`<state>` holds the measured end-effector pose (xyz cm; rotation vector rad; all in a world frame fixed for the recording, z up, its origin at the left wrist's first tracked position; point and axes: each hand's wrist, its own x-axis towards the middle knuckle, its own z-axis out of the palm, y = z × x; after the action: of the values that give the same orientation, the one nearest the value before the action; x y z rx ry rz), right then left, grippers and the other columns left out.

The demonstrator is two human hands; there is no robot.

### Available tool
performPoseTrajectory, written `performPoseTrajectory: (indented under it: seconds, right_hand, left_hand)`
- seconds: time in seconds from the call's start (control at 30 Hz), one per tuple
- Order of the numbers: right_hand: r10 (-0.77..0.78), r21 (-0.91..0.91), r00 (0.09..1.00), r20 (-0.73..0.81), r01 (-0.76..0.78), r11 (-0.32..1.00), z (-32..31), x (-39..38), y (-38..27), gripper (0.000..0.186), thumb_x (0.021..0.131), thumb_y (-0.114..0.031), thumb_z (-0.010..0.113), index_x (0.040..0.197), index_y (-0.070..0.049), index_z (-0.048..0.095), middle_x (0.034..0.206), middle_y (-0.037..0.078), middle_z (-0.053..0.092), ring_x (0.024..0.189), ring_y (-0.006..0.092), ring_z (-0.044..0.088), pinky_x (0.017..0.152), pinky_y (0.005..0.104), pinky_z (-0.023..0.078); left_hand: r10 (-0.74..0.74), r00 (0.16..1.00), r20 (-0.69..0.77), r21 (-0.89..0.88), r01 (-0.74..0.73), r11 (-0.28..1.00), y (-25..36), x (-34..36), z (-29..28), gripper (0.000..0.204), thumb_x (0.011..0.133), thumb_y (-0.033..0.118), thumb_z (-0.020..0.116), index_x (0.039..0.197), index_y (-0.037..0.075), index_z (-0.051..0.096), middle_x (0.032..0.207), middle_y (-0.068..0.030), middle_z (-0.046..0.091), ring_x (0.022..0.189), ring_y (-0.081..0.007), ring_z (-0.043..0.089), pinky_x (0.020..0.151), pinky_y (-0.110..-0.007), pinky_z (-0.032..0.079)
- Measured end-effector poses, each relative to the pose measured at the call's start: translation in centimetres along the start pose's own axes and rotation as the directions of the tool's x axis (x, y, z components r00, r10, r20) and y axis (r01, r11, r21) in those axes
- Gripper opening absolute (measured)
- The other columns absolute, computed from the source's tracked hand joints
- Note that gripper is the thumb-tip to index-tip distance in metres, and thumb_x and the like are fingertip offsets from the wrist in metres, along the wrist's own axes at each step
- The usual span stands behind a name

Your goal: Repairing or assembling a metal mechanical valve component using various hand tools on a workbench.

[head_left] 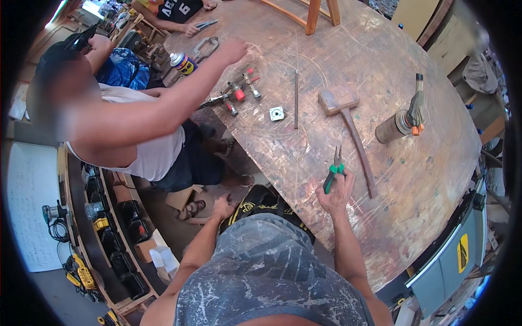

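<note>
My right hand (337, 193) grips green-handled long-nose pliers (333, 168) over the near edge of the worn wooden table (424, 195). My left hand (223, 207) hangs low beside the table, by a black and yellow fabric item (255, 198), fingers loosely bent and holding nothing visible. A wooden mallet (340, 100) lies beyond the pliers, with a blowtorch (397, 125) to its right. A thin metal rod (296, 100) and a small square metal part (277, 113) lie left of the mallet, near an assembly of metal fittings with red knobs (239, 93).
A co-worker (130, 130) at the left reaches across the table past a spray can (183, 63) and clamp (206, 48). Other people (171, 16) are at the far left. Wooden legs (312, 16) stand at the back. Shelves with black cases (109, 228) are at lower left.
</note>
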<state>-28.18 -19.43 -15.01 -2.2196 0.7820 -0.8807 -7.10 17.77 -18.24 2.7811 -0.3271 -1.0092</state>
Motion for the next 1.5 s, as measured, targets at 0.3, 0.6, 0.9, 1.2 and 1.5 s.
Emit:
performPoseTrajectory:
  seconds: [0.3, 0.6, 0.9, 1.2, 1.5]
  right_hand:
    - [-0.026, -0.044, 1.000, -0.012, 0.025, 0.999, 0.2, 0.1, -0.5, 0.057, 0.066, -0.017, 0.080, 0.119, -0.006, 0.064, 0.117, 0.022, 0.052, 0.106, 0.0427, 0.056, 0.088, 0.0517, 0.048]
    - [-0.009, -0.089, 0.999, 0.037, 0.012, 0.996, 0.5, -0.5, 0.1, 0.063, 0.067, -0.021, 0.082, 0.125, -0.005, 0.063, 0.122, 0.024, 0.052, 0.110, 0.0441, 0.057, 0.091, 0.0525, 0.049]
    - [-0.061, -0.232, 0.993, 0.101, 0.083, 0.969, 0.9, -0.5, -0.2, 0.075, 0.068, -0.027, 0.087, 0.133, -0.004, 0.056, 0.126, 0.028, 0.051, 0.114, 0.0474, 0.054, 0.095, 0.0562, 0.047]
    - [-0.014, -0.325, 0.992, 0.125, 0.054, 0.944, 1.5, -0.3, -1.3, 0.074, 0.069, -0.024, 0.085, 0.133, -0.002, 0.055, 0.129, 0.029, 0.048, 0.118, 0.0484, 0.052, 0.099, 0.0578, 0.044]
    - [0.049, -0.343, 0.983, 0.179, 0.016, 0.939, 1.6, 0.2, -2.6, 0.074, 0.071, -0.025, 0.081, 0.135, -0.001, 0.054, 0.129, 0.029, 0.048, 0.120, 0.0482, 0.051, 0.101, 0.0562, 0.044]
  left_hand:
    - [-0.105, 0.994, 0.024, -0.025, 0.106, 0.994, -1.9, -0.1, 2.2, 0.059, 0.090, 0.036, 0.068, 0.138, 0.002, 0.065, 0.127, -0.0229, 0.072, 0.122, -0.0405, 0.066, 0.109, -0.045, 0.050]
    - [-0.121, 0.992, 0.027, -0.145, 0.124, 0.982, -1.7, 0.7, 3.7, 0.060, 0.091, 0.035, 0.069, 0.140, 0.002, 0.063, 0.125, -0.0225, 0.073, 0.122, -0.0385, 0.067, 0.110, -0.045, 0.050]
    - [-0.069, 0.997, -0.021, -0.403, 0.054, 0.914, 0.7, 4.3, 2.7, 0.062, 0.088, 0.035, 0.071, 0.141, 0.004, 0.063, 0.127, -0.0187, 0.073, 0.124, -0.0356, 0.067, 0.110, -0.043, 0.050]
    - [0.000, 1.000, 0.029, -0.461, 0.014, 0.888, -0.1, 9.4, 2.5, 0.065, 0.089, 0.035, 0.074, 0.143, 0.002, 0.060, 0.136, -0.0231, 0.067, 0.128, -0.0377, 0.064, 0.112, -0.044, 0.048]
    - [0.131, 0.991, 0.006, -0.555, -0.106, 0.825, 0.9, 12.6, -0.8, 0.059, 0.091, 0.026, 0.075, 0.142, 0.000, 0.059, 0.126, -0.0236, 0.072, 0.117, -0.0368, 0.070, 0.101, -0.045, 0.055]
